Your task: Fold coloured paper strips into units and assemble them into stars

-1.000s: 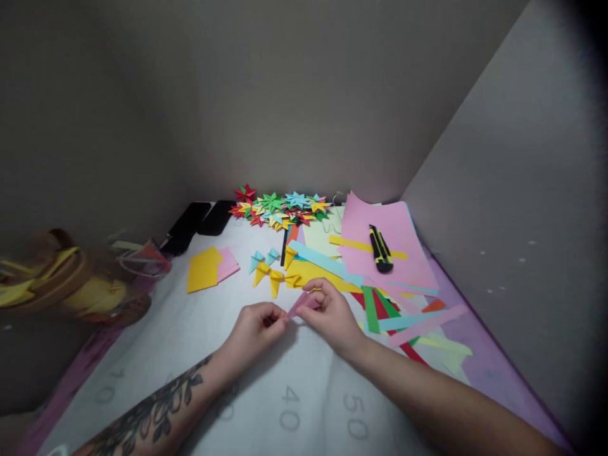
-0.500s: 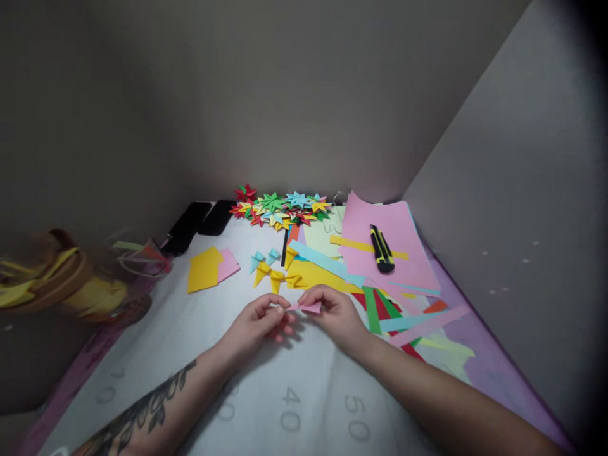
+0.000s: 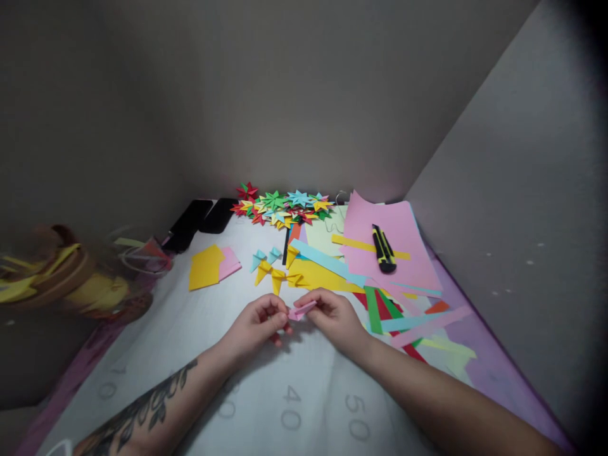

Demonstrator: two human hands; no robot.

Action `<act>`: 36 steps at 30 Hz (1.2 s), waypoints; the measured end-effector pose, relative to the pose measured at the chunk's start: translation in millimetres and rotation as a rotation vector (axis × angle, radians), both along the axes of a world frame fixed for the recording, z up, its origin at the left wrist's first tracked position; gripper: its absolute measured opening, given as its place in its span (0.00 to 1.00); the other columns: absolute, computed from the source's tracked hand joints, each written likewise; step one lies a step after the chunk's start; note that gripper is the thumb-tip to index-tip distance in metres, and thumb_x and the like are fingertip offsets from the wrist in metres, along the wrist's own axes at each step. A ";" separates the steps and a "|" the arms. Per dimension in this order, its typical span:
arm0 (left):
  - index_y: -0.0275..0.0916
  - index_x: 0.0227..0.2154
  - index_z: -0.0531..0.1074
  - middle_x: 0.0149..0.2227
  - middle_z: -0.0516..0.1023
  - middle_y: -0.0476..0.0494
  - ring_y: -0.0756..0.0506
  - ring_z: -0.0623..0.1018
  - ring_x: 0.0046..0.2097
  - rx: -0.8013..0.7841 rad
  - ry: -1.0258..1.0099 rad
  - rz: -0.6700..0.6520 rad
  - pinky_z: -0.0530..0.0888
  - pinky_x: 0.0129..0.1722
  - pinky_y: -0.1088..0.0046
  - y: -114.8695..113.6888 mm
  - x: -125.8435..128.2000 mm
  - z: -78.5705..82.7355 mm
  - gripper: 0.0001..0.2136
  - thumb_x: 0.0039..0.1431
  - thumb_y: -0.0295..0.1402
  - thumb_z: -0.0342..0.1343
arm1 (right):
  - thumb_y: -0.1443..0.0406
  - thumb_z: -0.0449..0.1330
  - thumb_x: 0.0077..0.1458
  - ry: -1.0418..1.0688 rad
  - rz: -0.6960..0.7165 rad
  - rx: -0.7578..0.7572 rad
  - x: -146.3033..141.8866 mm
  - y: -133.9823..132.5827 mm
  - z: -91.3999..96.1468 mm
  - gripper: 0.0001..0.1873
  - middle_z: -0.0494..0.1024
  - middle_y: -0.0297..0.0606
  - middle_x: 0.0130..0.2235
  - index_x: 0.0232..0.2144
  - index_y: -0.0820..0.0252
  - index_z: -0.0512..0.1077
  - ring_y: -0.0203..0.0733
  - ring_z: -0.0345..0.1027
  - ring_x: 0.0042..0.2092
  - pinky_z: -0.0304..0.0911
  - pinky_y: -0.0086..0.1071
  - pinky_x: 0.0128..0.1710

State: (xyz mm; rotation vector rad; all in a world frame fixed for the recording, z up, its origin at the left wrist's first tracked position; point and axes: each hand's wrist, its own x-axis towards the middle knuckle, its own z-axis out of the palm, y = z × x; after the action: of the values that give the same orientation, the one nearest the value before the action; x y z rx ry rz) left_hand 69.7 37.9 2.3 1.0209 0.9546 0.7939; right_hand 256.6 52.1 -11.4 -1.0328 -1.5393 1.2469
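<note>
A small folded piece of pink paper (image 3: 302, 310) is held between both hands above the white sheet. My left hand (image 3: 261, 322) pinches its left end between thumb and fingertips. On the other end, the fingers of my right hand (image 3: 332, 316) are closed, with the thumb hidden behind them. Just beyond the hands lie several folded yellow paper pieces (image 3: 278, 278) and two light blue folded pieces (image 3: 259, 258). To their left, a stack of yellow paper squares (image 3: 205, 268) partly covers some pink paper squares (image 3: 230, 265).
Several colourful paper stars (image 3: 275, 201) are heaped at the back. A black and yellow utility knife (image 3: 384, 249) rests on pink sheets (image 3: 413, 253) at right, near loose paper strips (image 3: 403, 324). Two black phones (image 3: 218, 216) lie back left; a clay pot (image 3: 52, 275) stands far left.
The pink paper has turned in my fingers; it now tilts up to the right and shows more of its folded face. Both hands stay in nearly the same place.
</note>
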 end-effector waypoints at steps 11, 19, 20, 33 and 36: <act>0.37 0.27 0.62 0.24 0.71 0.50 0.53 0.69 0.25 -0.016 0.043 0.056 0.67 0.18 0.83 1.9 4.1 -1.9 0.13 0.49 0.34 0.62 | 0.71 0.57 0.50 -0.042 -0.047 0.022 -4.9 -2.5 1.4 0.07 0.79 0.36 0.33 0.31 0.58 0.74 0.38 0.72 0.35 0.66 0.30 0.35; 0.35 0.29 0.66 0.24 0.70 0.51 0.56 0.67 0.23 -0.104 -0.052 0.115 0.65 0.17 0.85 4.2 3.8 -3.9 0.10 0.50 0.32 0.61 | 0.70 0.56 0.53 -0.076 0.000 0.100 -6.6 -7.1 -2.0 0.10 0.76 0.38 0.38 0.39 0.57 0.70 0.39 0.71 0.39 0.67 0.33 0.39; 0.35 0.29 0.66 0.24 0.70 0.50 0.55 0.68 0.23 -0.118 -0.058 0.120 0.65 0.17 0.85 4.5 3.7 -3.9 0.10 0.50 0.32 0.62 | 0.71 0.57 0.52 -0.076 -0.008 0.141 -6.6 -8.2 -2.9 0.15 0.75 0.39 0.42 0.43 0.56 0.68 0.40 0.70 0.42 0.67 0.33 0.39; 0.33 0.30 0.70 0.23 0.75 0.45 0.52 0.74 0.24 -0.181 -0.052 0.092 0.66 0.19 0.83 4.8 4.4 -2.8 0.11 0.51 0.36 0.60 | 0.74 0.55 0.51 -0.134 -0.045 0.451 -7.6 -10.4 -6.0 0.29 0.68 0.42 0.49 0.54 0.52 0.56 0.43 0.63 0.51 0.63 0.39 0.50; 0.33 0.30 0.71 0.24 0.76 0.44 0.52 0.74 0.24 -0.177 -0.050 0.089 0.66 0.19 0.82 4.5 4.8 -2.7 0.11 0.52 0.37 0.60 | 0.75 0.54 0.51 -0.149 -0.006 0.467 -7.3 -9.6 -4.8 0.25 0.68 0.41 0.47 0.51 0.52 0.61 0.42 0.63 0.51 0.63 0.38 0.50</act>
State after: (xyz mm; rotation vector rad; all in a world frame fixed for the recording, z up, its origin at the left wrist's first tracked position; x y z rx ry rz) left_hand 74.5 42.4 -0.4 0.8064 1.0138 0.7903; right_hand 249.4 42.5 -16.2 -0.8317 -1.8267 0.7615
